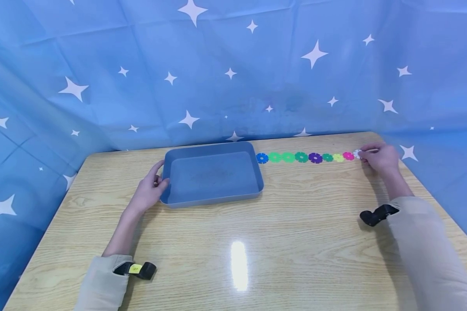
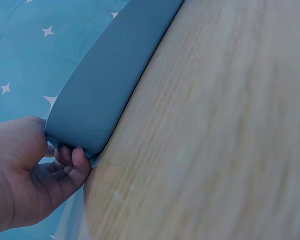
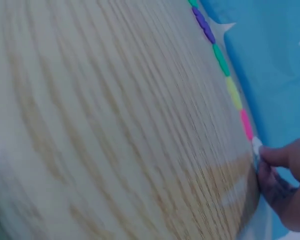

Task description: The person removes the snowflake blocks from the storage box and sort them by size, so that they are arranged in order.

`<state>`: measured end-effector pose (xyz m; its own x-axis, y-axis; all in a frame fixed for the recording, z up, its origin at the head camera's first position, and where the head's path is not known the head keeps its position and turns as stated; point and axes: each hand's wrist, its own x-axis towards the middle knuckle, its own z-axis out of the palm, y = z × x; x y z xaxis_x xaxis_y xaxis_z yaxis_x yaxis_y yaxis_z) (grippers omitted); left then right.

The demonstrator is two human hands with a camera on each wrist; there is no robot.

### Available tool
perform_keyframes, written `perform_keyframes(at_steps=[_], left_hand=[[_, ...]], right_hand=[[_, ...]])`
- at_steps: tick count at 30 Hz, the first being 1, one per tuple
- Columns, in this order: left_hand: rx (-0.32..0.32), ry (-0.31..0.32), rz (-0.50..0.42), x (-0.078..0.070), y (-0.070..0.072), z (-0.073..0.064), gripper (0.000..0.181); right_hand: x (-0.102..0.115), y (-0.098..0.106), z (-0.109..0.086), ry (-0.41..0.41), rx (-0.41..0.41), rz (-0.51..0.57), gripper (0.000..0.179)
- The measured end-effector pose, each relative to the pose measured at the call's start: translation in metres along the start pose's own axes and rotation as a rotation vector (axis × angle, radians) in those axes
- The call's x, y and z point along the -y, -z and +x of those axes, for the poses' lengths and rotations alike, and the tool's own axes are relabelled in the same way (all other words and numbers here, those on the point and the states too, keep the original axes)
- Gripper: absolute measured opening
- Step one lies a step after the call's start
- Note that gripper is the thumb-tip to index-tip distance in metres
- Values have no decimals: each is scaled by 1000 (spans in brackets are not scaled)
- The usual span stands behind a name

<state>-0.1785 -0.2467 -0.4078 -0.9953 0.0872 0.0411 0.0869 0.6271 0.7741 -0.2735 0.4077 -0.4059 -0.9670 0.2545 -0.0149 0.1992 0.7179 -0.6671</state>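
At the left end of a blue rectangular tray (image 1: 214,172), my left hand (image 1: 147,190) grips the rim, thumb over the wall on the inner side. In the left wrist view its curled fingers (image 2: 80,162) lie against the tray's corner. A row of notched, flower-shaped plastic discs runs right from the tray, from a blue disc (image 1: 262,158) through green, purple (image 1: 315,158) and yellow to a pink disc (image 1: 348,156). My right hand (image 1: 382,159) pinches a white notched disc (image 1: 356,153) at the row's right end, beside the pink one; its fingers partly hide the disc.
The wooden table (image 1: 295,242) has its back edge just behind the row and its right edge close to my right hand. A blue curtain (image 1: 233,52) with white stars hangs behind and along the sides. Black wrist cameras (image 1: 373,216) stick out from both sleeves.
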Motion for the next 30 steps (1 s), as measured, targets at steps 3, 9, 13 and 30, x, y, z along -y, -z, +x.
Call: perform_keyframes(at_steps=[3, 9, 13, 30], left_hand=[[2, 1, -4, 0, 0, 1, 60], [16, 12, -14, 1, 0, 2, 61], [25, 34, -28, 1, 3, 1, 61], [-65, 85, -66, -1, 15, -4, 56]], right_hand=[[3, 0, -2, -1, -14, -21, 36], [6, 1, -6, 0, -32, -29, 36], [6, 0, -8, 0, -49, -41, 40], [36, -19, -17, 198, -100, 15, 34]])
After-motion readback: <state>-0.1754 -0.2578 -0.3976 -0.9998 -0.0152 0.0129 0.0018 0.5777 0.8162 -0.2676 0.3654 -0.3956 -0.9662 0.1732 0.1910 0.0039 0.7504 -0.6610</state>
